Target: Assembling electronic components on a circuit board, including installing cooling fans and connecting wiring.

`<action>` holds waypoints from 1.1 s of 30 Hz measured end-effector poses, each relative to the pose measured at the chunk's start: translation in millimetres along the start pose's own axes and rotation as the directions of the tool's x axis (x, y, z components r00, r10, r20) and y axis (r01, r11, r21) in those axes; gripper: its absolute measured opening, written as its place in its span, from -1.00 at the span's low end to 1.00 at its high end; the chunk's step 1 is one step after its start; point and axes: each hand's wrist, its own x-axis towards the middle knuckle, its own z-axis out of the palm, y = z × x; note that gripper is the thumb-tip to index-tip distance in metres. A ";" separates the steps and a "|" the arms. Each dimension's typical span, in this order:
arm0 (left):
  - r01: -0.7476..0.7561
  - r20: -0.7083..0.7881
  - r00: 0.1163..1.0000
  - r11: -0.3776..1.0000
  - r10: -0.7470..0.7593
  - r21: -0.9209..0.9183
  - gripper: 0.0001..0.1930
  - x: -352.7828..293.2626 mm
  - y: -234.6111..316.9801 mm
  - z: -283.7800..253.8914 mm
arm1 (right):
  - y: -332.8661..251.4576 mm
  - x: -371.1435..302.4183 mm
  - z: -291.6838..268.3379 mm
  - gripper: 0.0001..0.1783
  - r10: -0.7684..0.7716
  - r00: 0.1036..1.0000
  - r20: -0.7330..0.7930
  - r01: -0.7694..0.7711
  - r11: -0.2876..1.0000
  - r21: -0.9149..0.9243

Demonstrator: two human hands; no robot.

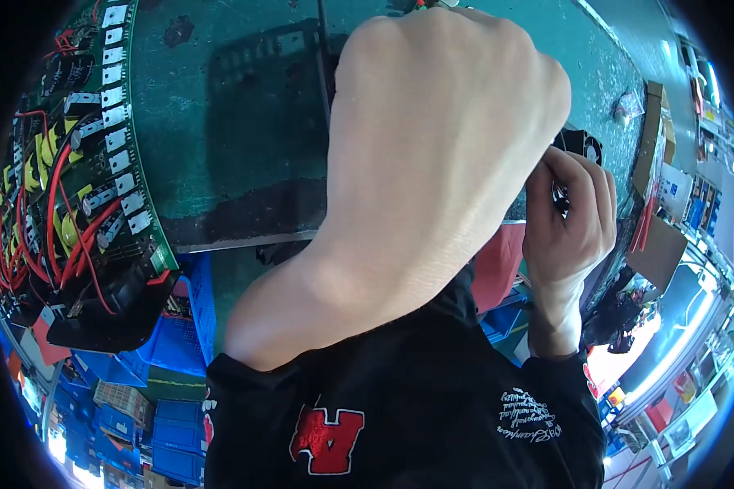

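Observation:
My left hand (448,122) fills the middle of the view, its back and knuckles toward me. Its fingers curl away underneath, so whatever they hold is hidden. To the right, my right hand (575,216) is closed, thumb against bent fingers; a small dark thing shows in the gap between them, too covered to name. Just beyond its fingertips sits a black cooling fan (585,147), partly hidden by my left hand. Both hands are over the near right part of the green worktable (171,106).
At the left stand circuit boards (134,163) with yellow-wrapped coils, red wires and a row of white-faced parts. Blue crates (175,326) are below the table edge. A small clear plastic bag (628,106) and a cardboard box (651,138) lie at the right.

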 end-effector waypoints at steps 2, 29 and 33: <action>0.006 0.008 1.000 1.000 -0.006 0.002 -0.58 -5.7 0.8 -3.1 | 3.1 -1.5 5.0 -0.78 -0.037 0.995 -0.094 0.038 0.999 0.012; 0.021 0.116 0.993 0.996 -0.031 0.086 -0.67 -13.9 1.0 1.7 | -3.2 2.5 -4.2 -0.78 -0.074 0.997 0.014 0.075 0.995 -0.066; 0.022 0.140 0.989 0.994 -0.037 0.103 -0.68 -15.3 0.2 5.1 | -2.7 7.1 -6.2 -0.76 -0.188 0.982 0.028 0.190 0.975 -0.111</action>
